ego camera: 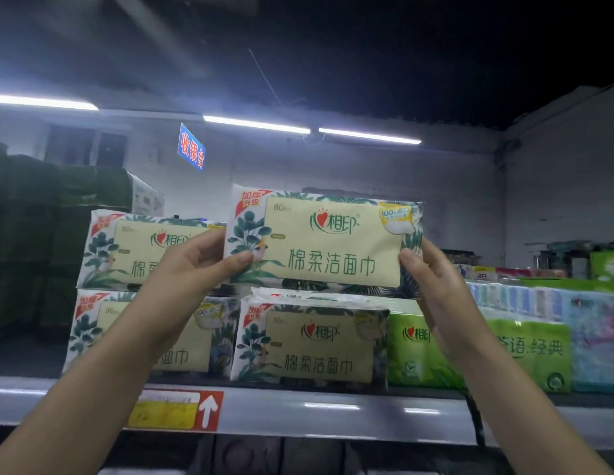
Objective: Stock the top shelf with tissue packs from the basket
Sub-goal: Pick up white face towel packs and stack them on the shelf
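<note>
I am at the placing step: my left hand (196,265) and right hand (432,279) each pinch one end of the tissue pack (333,241), held just above the lone pack (312,344) on the top shelf (333,406). Next, I judge, it must go down level onto that lone pack before I let go.
</note>
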`<act>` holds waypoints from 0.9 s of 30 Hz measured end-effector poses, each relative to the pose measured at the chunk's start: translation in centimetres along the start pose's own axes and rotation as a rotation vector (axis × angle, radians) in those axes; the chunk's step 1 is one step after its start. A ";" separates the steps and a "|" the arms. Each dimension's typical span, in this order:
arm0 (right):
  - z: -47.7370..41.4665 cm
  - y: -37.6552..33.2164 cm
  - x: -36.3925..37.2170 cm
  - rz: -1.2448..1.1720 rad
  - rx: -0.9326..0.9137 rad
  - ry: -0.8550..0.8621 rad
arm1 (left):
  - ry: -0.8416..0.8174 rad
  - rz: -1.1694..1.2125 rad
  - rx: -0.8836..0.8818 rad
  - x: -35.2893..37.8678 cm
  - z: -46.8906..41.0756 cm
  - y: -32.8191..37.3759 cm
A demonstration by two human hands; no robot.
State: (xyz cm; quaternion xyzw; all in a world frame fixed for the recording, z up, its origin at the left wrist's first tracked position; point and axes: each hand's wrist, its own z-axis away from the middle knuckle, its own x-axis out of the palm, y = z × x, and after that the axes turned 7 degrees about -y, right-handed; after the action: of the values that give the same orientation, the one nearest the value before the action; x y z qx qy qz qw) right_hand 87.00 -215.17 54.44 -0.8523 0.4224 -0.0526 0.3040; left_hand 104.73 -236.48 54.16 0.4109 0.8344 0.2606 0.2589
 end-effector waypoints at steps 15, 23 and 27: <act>-2.5 3.3 -1.2 0.031 0.109 0.020 | 0.069 -0.084 0.025 0.3 -3.0 -2.9; -3.4 4.7 -2.2 0.176 0.205 -0.080 | 0.164 -0.097 0.003 0.7 -3.7 -4.5; -3.6 4.9 -2.4 0.260 0.257 -0.103 | 0.229 -0.196 0.020 0.9 -4.3 -5.2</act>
State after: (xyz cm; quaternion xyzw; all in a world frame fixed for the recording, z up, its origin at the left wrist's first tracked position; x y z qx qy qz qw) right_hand 80.88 -217.33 55.03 -0.7463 0.5025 -0.0229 0.4359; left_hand 98.55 -239.43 53.75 0.2977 0.8971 0.2710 0.1819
